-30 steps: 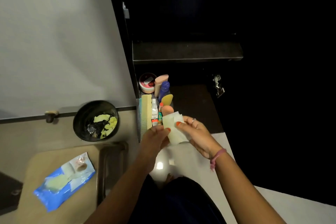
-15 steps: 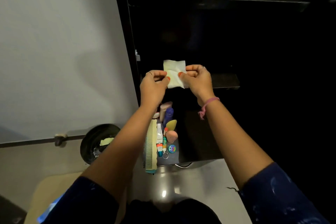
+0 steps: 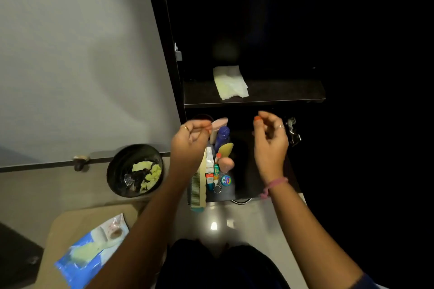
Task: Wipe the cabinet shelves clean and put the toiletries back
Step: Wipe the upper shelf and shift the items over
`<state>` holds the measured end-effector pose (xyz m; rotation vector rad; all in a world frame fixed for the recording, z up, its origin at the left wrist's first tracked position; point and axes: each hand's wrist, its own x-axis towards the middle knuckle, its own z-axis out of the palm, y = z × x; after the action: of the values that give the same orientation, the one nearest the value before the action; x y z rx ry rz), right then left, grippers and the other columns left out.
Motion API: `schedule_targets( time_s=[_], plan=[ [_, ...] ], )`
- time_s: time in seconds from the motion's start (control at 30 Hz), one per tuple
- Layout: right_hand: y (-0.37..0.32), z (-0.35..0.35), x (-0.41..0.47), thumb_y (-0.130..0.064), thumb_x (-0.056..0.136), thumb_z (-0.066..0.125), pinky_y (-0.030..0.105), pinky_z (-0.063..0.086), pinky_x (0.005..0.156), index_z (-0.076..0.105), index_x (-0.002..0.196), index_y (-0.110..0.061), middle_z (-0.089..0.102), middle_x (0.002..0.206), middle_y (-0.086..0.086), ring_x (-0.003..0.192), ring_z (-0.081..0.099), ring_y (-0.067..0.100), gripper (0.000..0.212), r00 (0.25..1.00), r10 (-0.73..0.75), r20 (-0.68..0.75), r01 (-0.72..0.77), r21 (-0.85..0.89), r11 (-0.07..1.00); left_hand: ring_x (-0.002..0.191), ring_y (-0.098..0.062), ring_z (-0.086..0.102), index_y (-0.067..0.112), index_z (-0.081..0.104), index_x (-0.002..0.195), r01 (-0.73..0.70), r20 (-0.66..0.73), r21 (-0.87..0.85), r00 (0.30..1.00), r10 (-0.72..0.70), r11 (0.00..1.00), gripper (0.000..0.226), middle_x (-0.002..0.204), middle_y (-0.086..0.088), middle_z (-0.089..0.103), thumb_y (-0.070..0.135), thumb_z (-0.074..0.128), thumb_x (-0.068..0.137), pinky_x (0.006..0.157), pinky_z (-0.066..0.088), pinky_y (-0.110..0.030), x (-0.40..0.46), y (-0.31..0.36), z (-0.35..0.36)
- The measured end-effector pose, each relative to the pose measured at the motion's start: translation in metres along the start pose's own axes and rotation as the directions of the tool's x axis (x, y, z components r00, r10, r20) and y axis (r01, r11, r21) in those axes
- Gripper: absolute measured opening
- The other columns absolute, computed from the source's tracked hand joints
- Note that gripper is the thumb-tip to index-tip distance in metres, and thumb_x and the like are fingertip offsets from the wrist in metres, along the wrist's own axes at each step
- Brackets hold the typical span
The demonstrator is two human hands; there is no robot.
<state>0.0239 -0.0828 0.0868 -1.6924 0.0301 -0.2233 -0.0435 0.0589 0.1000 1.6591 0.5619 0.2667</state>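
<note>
While the wipe lies flat on the shelf, left hand and right hand hover below, loosely curled, holding nothing.

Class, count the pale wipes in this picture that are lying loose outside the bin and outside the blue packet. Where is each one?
1. The wipe lies flat on the dark cabinet shelf, left of its middle, above both hands. Others may be hidden in the dark cabinet.

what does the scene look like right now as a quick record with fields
wipe: lies flat on the dark shelf, nobody holding it
left hand: below the shelf, fingers loosely curled, no grip on anything
right hand: below the shelf, likewise
toiletries: grouped on the lower level with a comb
bin: on the floor, used wipes inside
</note>
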Motion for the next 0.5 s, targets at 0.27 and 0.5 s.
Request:
schedule_targets(
  time_s=[0.27,0.5],
  plan=[
    [0.108,-0.026,-0.067,-0.012,0.090,0.059,0.009,0.050,0.073,0.060,0.099,-0.023,0.062,0.094,0.008,0.085,0.060,0.014,0.014,0.925,0.377,0.049,-0.363,-0.177,0.915,0.090,-0.021,0.065,0.014,0.058,0.109,0.425,-0.061,0.243,0.904,-0.424,0.872,0.021,0.114,-0.007,0.064,0.019,0.056,0.089,0.073,0.056,-0.035,-0.024,-0.131,0.004],
    [0.129,-0.001,-0.082,-0.009,0.088,0.059,0.020,0.049,0.088,0.054,0.117,-0.012,0.051,0.112,-0.001,0.093,0.055,0.007,0.030,0.893,0.408,0.187,-0.320,-0.372,0.871,0.102,-0.020,0.057,0.007,0.056,0.116,0.483,-0.148,0.389,0.873,-0.464,0.785,0.041,0.120,-0.008,0.054,0.022,0.066,0.080,0.076,0.056,-0.031,-0.012,-0.182,0.020]
  ],
)
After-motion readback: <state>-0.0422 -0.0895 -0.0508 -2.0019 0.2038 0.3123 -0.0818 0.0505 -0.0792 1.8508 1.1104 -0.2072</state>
